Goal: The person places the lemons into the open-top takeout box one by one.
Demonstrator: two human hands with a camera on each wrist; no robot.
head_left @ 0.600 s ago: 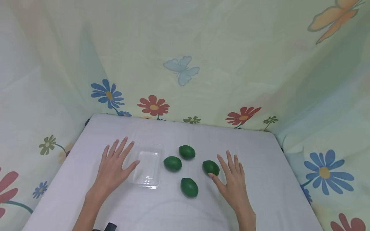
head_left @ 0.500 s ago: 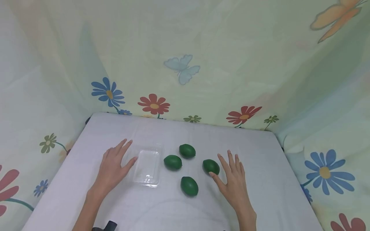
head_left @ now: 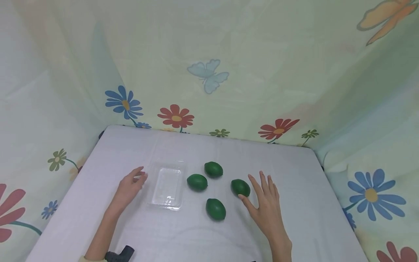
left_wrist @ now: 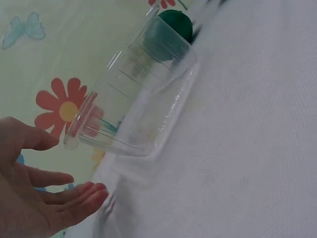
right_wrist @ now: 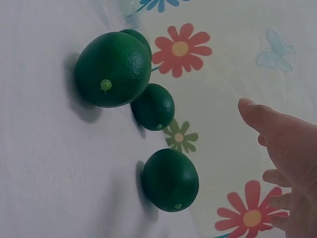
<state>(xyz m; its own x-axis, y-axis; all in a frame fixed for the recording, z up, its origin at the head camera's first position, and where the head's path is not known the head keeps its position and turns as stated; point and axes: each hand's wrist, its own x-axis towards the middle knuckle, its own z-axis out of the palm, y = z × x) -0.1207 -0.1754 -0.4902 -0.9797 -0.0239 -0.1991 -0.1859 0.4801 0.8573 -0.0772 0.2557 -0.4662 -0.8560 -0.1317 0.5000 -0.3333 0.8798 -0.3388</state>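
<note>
A clear plastic container (head_left: 168,186) stands upright on the white table, its near side also plain in the left wrist view. To its left my left hand (head_left: 128,187) hovers apart from it, fingers loosely bent and holding nothing. Right of the container lie several green limes: one close by (head_left: 197,182), one farther back (head_left: 214,169), one nearer me (head_left: 216,209), and one at the right (head_left: 240,187). My right hand (head_left: 266,209) is just beside that rightmost lime, fingers spread with nothing in them. The right wrist view shows a gap between the thumb (right_wrist: 262,116) and the limes.
A white cloth covers the table (head_left: 157,236). Behind and at both sides hangs a curtain (head_left: 262,72) printed with flowers and butterflies. A dark strap-like device (head_left: 121,253) is at my left wrist.
My left hand has drawn back a little from the container and its spread fingers have relaxed into a loose bend. The right hand stays almost still, and the limes and container have not moved.
</note>
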